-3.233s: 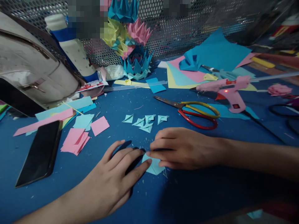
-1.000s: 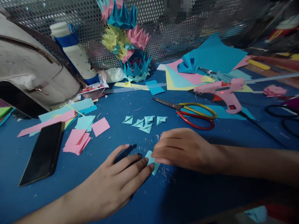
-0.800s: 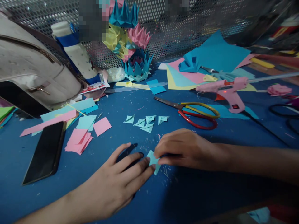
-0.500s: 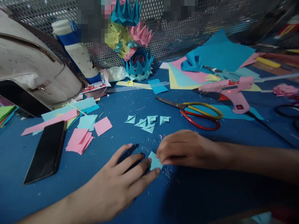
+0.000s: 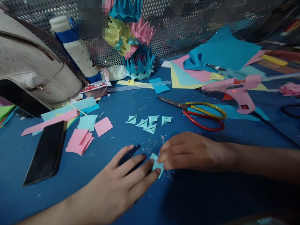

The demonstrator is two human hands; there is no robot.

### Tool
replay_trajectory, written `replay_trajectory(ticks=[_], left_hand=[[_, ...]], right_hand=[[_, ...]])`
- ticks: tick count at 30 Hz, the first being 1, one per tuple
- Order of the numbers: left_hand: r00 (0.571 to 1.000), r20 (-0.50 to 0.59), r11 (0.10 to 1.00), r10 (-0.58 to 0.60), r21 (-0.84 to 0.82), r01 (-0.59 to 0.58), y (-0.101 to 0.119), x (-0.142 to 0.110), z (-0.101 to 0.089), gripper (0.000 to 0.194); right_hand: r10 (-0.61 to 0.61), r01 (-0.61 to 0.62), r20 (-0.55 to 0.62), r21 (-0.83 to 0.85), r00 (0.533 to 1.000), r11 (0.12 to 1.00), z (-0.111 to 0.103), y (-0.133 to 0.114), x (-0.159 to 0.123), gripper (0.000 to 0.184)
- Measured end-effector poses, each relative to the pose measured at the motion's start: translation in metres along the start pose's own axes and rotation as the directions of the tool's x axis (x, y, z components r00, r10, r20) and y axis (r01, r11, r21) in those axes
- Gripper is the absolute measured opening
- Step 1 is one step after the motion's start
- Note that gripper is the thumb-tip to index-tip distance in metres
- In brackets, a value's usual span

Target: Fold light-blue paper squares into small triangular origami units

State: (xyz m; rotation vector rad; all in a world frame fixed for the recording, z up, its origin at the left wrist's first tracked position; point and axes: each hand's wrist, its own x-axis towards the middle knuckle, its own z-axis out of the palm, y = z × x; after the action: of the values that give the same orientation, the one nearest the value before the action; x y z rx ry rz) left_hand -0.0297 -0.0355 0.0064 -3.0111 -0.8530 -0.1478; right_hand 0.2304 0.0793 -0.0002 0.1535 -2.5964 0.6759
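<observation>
A small light-blue paper square (image 5: pixel 153 156) lies on the blue tabletop between my hands. My left hand (image 5: pixel 124 182) has its fingers spread, with fingertips pressing the paper's left and near edges. With fingers drawn together, my right hand (image 5: pixel 187 152) grips the paper's right side; its thumb is hidden. Just beyond are several small folded light-blue paper pieces (image 5: pixel 150 128). To the left lie a stack of pink paper squares (image 5: pixel 78 141), a light-blue square stack (image 5: pixel 86 122) and a single pink square (image 5: pixel 103 126).
Scissors (image 5: pixel 203 114) with red and yellow handles lie beyond my right hand, near a pink glue gun (image 5: pixel 239 90). A phone (image 5: pixel 45 153) rests at left. A bottle (image 5: pixel 75 47), a bag (image 5: pixel 35 62) and folded paper flowers (image 5: pixel 139 64) stand at the back.
My right hand has shifted slightly toward me and right, its fingers still on the paper. The paper's right side now looks bent inward. The left hand stays nearly in place.
</observation>
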Motion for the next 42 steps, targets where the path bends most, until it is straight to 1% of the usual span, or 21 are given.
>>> replay_trajectory(ticks=[5, 9, 12, 16, 18, 20, 23, 26, 28, 30, 33, 37, 39, 40, 42], left_hand=[[1.0, 0.017, 1.0, -0.006, -0.006, 0.006, 0.0, 0.0, -0.002, 0.054], [0.999, 0.036, 1.0, -0.026, -0.003, 0.026, 0.001, 0.001, -0.003, 0.054], [0.999, 0.012, 0.999, -0.052, -0.002, 0.052, 0.003, 0.002, -0.002, 0.051], [0.999, -0.006, 0.998, -0.054, -0.012, 0.054, 0.005, 0.002, -0.001, 0.05], [0.998, -0.005, 0.998, -0.055, -0.017, 0.055, 0.005, 0.002, 0.0, 0.051], [0.998, 0.002, 0.998, -0.061, -0.021, 0.061, 0.005, 0.003, -0.001, 0.052], [0.998, 0.008, 0.998, -0.06, -0.014, 0.061, 0.004, 0.004, -0.003, 0.052], [0.999, 0.006, 0.999, -0.053, 0.007, 0.053, 0.003, 0.004, -0.004, 0.051], [0.999, -0.007, 0.999, -0.05, 0.01, 0.05, 0.004, 0.004, -0.002, 0.051], [0.998, -0.024, 0.998, -0.056, -0.003, 0.056, 0.005, 0.003, 0.0, 0.052], [0.997, -0.039, 0.997, -0.073, -0.042, 0.072, 0.006, 0.003, 0.002, 0.053], [0.998, -0.006, 0.996, -0.07, -0.062, 0.069, 0.005, 0.003, -0.001, 0.054], [0.998, -0.005, 0.996, -0.068, -0.065, 0.068, 0.005, 0.003, -0.003, 0.054], [0.998, -0.01, 0.995, -0.068, -0.067, 0.067, 0.005, 0.003, -0.003, 0.054], [0.998, -0.004, 0.995, -0.068, -0.069, 0.068, 0.005, 0.003, -0.004, 0.054]], right_hand=[[-0.026, 0.026, 0.009, -0.043, 1.0, 0.999, -0.002, -0.002, 0.004, 0.022], [-0.058, 0.06, 0.026, -0.117, 0.998, 0.991, -0.003, -0.003, 0.006, 0.021], [-0.035, 0.042, 0.043, -0.165, 0.998, 0.985, -0.002, -0.004, 0.005, 0.023], [0.011, -0.009, 0.01, -0.236, 1.0, 0.972, -0.001, -0.003, 0.005, 0.021], [0.03, -0.022, 0.024, -0.274, 0.999, 0.962, -0.002, -0.001, 0.005, 0.021], [0.021, 0.001, 0.066, -0.313, 0.998, 0.95, -0.005, 0.0, 0.005, 0.021], [-0.023, 0.056, 0.09, -0.383, 0.996, 0.922, -0.006, 0.001, 0.005, 0.019], [-0.017, 0.05, 0.074, -0.475, 0.997, 0.878, -0.003, 0.0, 0.005, 0.023], [-0.004, 0.048, 0.087, -0.523, 0.996, 0.851, 0.0, -0.001, 0.006, 0.026], [0.002, 0.064, 0.121, -0.542, 0.993, 0.838, 0.0, -0.004, 0.008, 0.027], [0.014, 0.1, 0.209, -0.523, 0.978, 0.846, -0.005, -0.008, 0.01, 0.025], [0.01, 0.175, 0.382, -0.445, 0.924, 0.879, -0.019, -0.014, 0.012, 0.013], [0.016, 0.199, 0.444, -0.433, 0.896, 0.879, -0.024, -0.017, 0.012, 0.009], [0.017, 0.204, 0.457, -0.431, 0.889, 0.879, -0.025, -0.018, 0.012, 0.009], [0.012, 0.195, 0.432, -0.431, 0.902, 0.881, -0.026, -0.019, 0.012, 0.013]])
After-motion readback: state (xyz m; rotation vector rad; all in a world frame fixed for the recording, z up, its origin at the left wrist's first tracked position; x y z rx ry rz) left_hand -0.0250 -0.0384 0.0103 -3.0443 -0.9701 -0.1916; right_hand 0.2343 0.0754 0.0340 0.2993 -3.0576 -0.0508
